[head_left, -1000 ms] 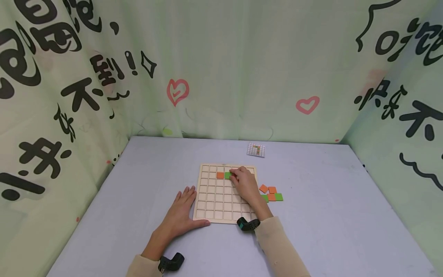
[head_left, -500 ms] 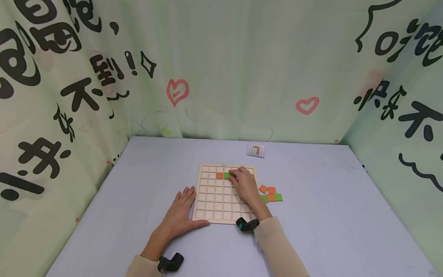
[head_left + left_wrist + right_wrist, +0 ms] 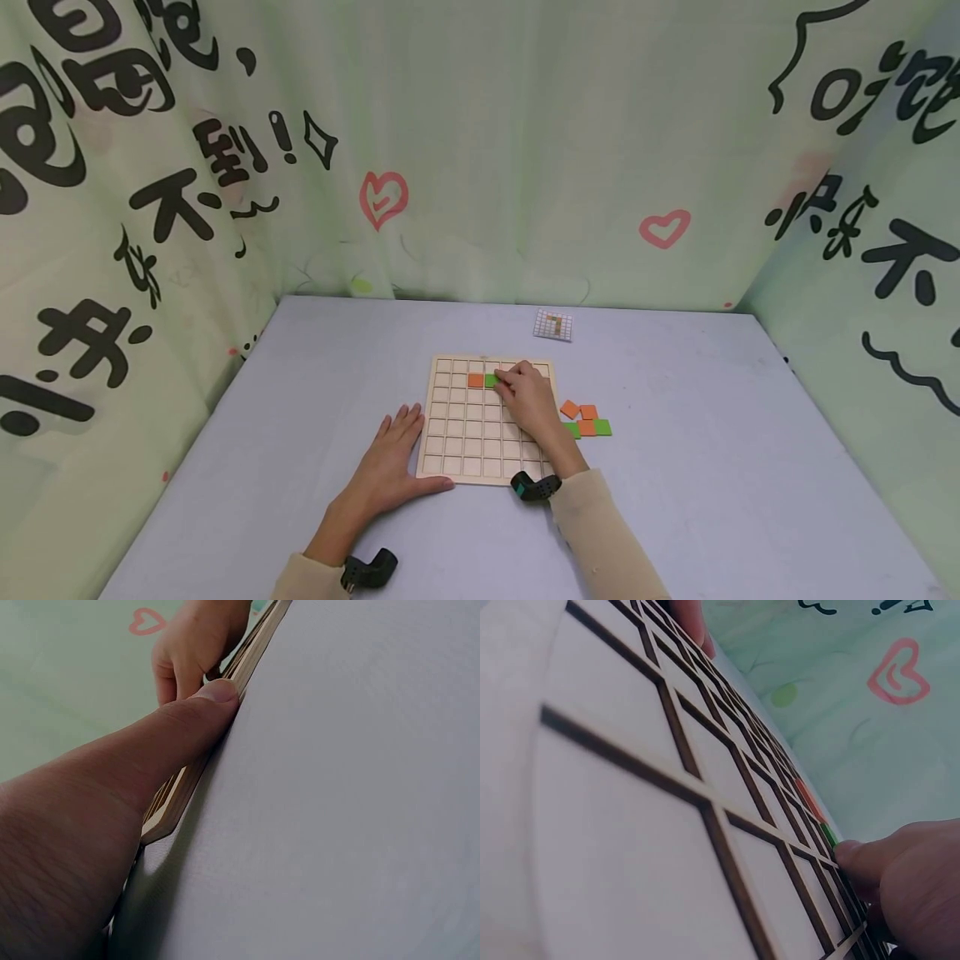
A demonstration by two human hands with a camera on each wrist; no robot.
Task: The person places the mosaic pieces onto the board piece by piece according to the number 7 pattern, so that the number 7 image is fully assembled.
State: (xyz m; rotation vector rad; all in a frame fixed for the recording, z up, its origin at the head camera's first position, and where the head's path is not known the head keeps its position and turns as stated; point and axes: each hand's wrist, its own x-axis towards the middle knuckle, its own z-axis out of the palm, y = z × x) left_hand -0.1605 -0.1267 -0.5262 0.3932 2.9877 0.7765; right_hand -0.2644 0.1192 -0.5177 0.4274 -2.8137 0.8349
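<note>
A wooden grid board (image 3: 465,433) lies on the table, with an orange square tile (image 3: 476,380) and a green square tile (image 3: 491,380) side by side in an upper row. My right hand (image 3: 528,400) reaches over the board and pinches the green tile at its right side; the hand hides the cells beyond it. In the right wrist view, the thumb tip meets the green tile (image 3: 829,834). My left hand (image 3: 393,458) rests at the board's lower left corner, fingers spread along the left side. Its thumb (image 3: 214,694) lies along the near edge.
Several loose orange and green tiles (image 3: 588,427) lie just right of the board, partly behind the right forearm. A small card with a printed grid pattern (image 3: 552,325) lies near the table's far edge. A pale curtain (image 3: 525,167) hangs behind the table (image 3: 712,458).
Both hands stay almost in place. The right fingers remain at the green tile, and the view shifts very slightly.
</note>
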